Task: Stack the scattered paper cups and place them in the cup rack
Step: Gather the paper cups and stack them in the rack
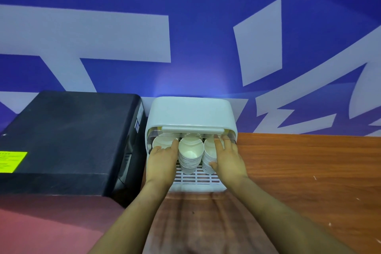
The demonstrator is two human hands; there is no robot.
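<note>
A white cup rack (190, 115) with its clear lid lifted stands against the wall on the wooden counter. Three stacks of white paper cups stand inside it. My left hand (162, 161) wraps around the left stack (162, 142), fingers curled along its rim. The middle stack (189, 153) stands free between my hands. My right hand (226, 158) holds the right stack (209, 155), thumb low on its side and fingers reaching over its top under the lid. The lower parts of both outer stacks are hidden by my hands.
A large black machine (68, 140) with a yellow label sits directly left of the rack. The wooden counter (309, 171) stretches to the right. The blue and white wall (185, 37) rises right behind the rack.
</note>
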